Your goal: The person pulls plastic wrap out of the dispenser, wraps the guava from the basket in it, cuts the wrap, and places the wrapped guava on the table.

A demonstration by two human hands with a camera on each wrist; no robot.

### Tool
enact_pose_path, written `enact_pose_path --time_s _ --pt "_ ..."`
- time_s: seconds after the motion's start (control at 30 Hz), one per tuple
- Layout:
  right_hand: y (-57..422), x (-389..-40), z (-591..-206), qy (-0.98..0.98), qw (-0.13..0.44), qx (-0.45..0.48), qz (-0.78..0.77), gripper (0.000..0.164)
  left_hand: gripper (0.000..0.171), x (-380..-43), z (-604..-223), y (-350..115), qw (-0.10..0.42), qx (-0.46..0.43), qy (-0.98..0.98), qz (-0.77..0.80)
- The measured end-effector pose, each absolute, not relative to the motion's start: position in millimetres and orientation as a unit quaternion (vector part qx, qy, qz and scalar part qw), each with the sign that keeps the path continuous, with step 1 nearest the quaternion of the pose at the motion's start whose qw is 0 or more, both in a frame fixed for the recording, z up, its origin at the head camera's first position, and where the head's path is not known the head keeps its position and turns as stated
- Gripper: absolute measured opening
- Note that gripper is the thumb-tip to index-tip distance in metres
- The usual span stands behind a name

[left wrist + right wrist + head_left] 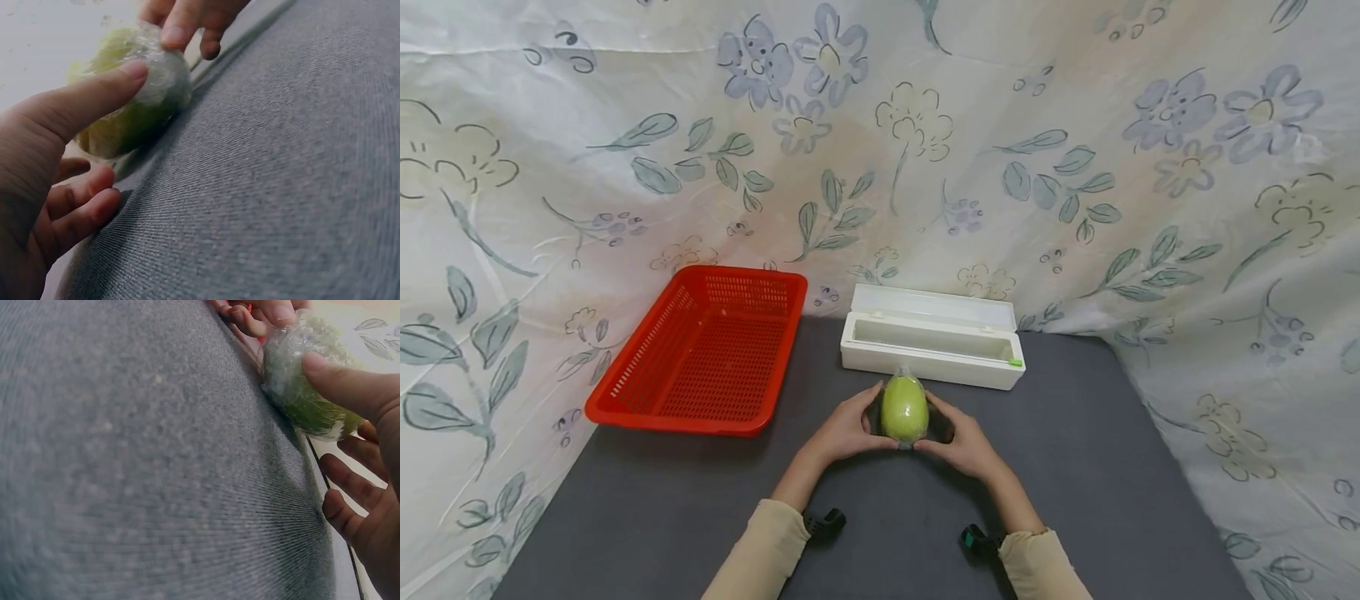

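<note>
A smooth yellow-green oval fruit wrapped in clear cling film stands at the middle of the dark table. My left hand holds it from the left, its thumb lying on the film in the left wrist view and its other fingers curved round the side. From the right, my right hand holds the same fruit, thumb pressed on the crinkled wrap. Both thumbs lie on the near side of the fruit. A twist of film sticks up at its far end. Just behind it is a long white box with its lid raised.
A red plastic basket with slotted walls stands at the back left. The white box has a small green slider at its right end. A flowered cloth hangs behind the grey table and down both sides.
</note>
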State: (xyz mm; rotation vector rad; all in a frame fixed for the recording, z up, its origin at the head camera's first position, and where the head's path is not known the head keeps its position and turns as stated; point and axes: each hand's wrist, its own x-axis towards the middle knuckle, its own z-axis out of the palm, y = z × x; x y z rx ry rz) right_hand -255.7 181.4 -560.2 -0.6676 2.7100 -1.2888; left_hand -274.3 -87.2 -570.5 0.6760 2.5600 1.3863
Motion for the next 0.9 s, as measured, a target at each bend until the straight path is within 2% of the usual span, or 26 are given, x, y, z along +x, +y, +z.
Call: enact_pose_path --time_s 0.2,0.5,0.9 --pt "181.3 -254.8 -562.1 0.882 0.026 -0.212 -0.420 0.089 0.106 -273.2 -572.8 -87.3 0.077 0.219 0.859 0.457" --pt "189.9 -253.1 -563.1 0.878 0.023 -0.211 -0.430 0.086 0.100 -271.2 -576.1 -75.7 0.044 0.230 0.859 0.454" --pt "238.7 -240.4 -555.9 0.875 0.039 -0.194 -0.442 0.084 0.099 -263.2 -570.0 -28.7 0.017 0.247 0.874 0.417"
